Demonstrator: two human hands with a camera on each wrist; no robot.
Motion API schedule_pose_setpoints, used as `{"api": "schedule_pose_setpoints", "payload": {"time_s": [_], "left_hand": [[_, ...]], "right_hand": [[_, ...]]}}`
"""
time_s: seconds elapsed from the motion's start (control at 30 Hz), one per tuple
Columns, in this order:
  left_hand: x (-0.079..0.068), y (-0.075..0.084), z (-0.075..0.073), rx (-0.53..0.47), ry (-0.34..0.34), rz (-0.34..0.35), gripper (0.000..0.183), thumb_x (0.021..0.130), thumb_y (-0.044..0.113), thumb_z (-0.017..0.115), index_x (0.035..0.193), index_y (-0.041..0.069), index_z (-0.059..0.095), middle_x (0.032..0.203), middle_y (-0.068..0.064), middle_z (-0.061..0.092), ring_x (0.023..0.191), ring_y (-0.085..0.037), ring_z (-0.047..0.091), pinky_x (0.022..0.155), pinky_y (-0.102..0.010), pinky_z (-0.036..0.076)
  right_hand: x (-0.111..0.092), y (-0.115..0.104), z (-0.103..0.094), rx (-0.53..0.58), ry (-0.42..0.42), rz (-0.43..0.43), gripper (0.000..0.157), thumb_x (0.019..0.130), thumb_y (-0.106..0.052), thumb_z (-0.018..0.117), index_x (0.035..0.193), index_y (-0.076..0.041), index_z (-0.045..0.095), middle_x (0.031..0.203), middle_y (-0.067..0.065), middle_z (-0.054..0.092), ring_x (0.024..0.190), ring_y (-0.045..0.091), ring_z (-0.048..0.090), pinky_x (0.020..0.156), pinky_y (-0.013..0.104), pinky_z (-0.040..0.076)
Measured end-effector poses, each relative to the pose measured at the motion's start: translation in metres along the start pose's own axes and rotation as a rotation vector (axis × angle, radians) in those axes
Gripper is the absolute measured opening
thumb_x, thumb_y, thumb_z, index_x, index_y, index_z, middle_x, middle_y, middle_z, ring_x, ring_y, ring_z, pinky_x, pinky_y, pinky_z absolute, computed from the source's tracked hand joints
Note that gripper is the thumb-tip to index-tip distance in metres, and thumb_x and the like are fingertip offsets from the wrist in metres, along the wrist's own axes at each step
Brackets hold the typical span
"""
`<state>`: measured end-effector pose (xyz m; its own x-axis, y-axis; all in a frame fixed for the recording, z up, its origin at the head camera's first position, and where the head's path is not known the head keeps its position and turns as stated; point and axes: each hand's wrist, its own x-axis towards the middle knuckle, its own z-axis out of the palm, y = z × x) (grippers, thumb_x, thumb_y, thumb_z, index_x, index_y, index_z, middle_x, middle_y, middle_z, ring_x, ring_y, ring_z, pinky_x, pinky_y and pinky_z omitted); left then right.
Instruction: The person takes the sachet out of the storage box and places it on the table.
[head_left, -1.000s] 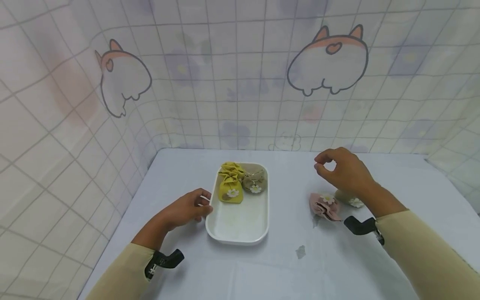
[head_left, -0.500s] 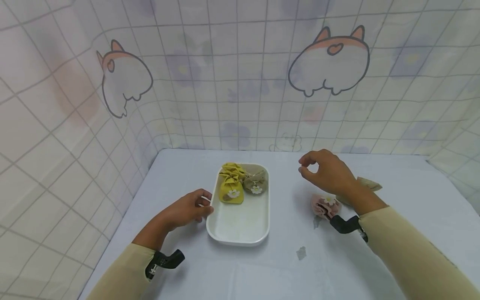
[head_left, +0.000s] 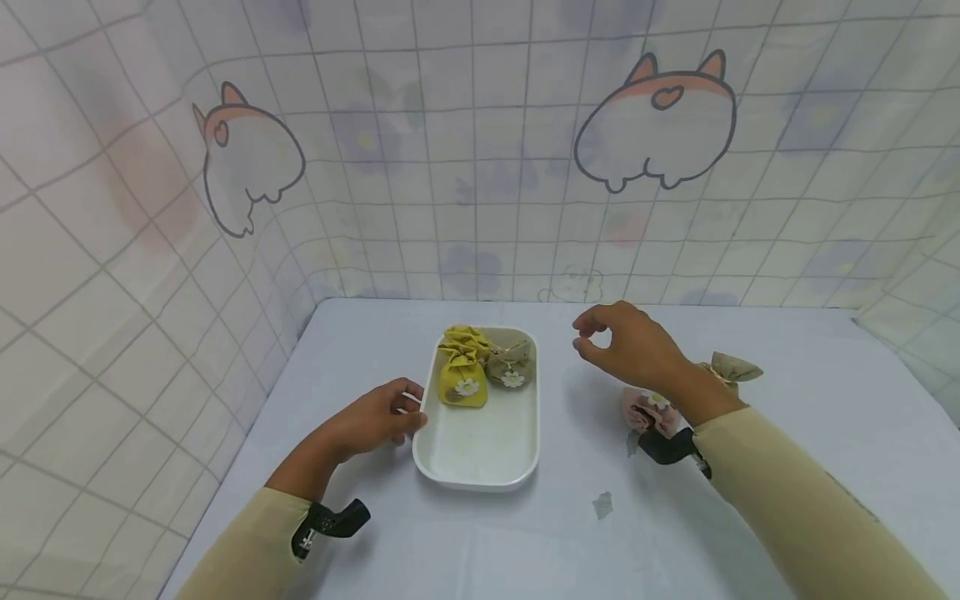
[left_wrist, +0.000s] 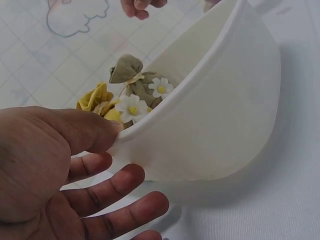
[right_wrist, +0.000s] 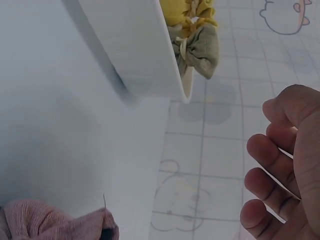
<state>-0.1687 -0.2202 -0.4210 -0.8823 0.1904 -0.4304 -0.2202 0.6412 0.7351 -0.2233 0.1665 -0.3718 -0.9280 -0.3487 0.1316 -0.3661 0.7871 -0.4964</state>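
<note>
The white tray [head_left: 476, 446], centre frame, bears a yellow pouch [head_left: 461, 375] and an olive pouch [head_left: 507, 365], its rim pinched by the left hand [head_left: 378, 414], while the half-curled, apparently empty right hand [head_left: 633, 343] has shifted left toward it, leaving the pink pouch [head_left: 635, 405] outside.

Your right hand [head_left: 628, 343] has moved left across the right half of the frame, nearer the white tray [head_left: 480, 454]. Your forearm [head_left: 701, 393] now seems to hide the grey-green pouch's [head_left: 738, 368] flower; its tied neck shows instead.
</note>
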Motion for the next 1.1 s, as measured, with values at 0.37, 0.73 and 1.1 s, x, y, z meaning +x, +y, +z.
{"api": "schedule_pose_setpoints", "payload": {"time_s": [0.37, 0.73, 1.1], "left_hand": [[0.001, 0.002, 0.000, 0.010, 0.009, 0.004, 0.036, 0.099, 0.024, 0.068, 0.132, 0.016, 0.055, 0.122, -0.005, 0.063, 0.090, -0.024, 0.064, 0.083, -0.043, 0.050], [0.004, 0.004, -0.003, 0.021, 0.017, 0.002, 0.036, 0.099, 0.025, 0.069, 0.131, 0.016, 0.056, 0.120, -0.004, 0.063, 0.091, -0.025, 0.064, 0.081, -0.041, 0.050], [-0.002, 0.003, -0.001, 0.000, 0.006, -0.007, 0.035, 0.099, 0.024, 0.070, 0.130, 0.015, 0.056, 0.120, -0.005, 0.063, 0.091, -0.024, 0.064, 0.081, -0.042, 0.050]], "right_hand": [[0.011, -0.007, 0.009, -0.005, -0.034, 0.009, 0.029, 0.095, -0.030, 0.072, 0.119, -0.015, 0.070, 0.111, 0.003, 0.069, 0.107, 0.026, 0.061, 0.090, 0.049, 0.051], [0.020, -0.017, 0.013, -0.015, -0.063, -0.007, 0.032, 0.095, -0.030, 0.072, 0.122, -0.014, 0.069, 0.113, 0.004, 0.070, 0.108, 0.026, 0.061, 0.091, 0.049, 0.051], [0.024, -0.019, 0.025, -0.008, -0.111, -0.024, 0.033, 0.096, -0.031, 0.071, 0.124, -0.014, 0.069, 0.113, 0.003, 0.069, 0.110, 0.025, 0.061, 0.090, 0.047, 0.051]]}}
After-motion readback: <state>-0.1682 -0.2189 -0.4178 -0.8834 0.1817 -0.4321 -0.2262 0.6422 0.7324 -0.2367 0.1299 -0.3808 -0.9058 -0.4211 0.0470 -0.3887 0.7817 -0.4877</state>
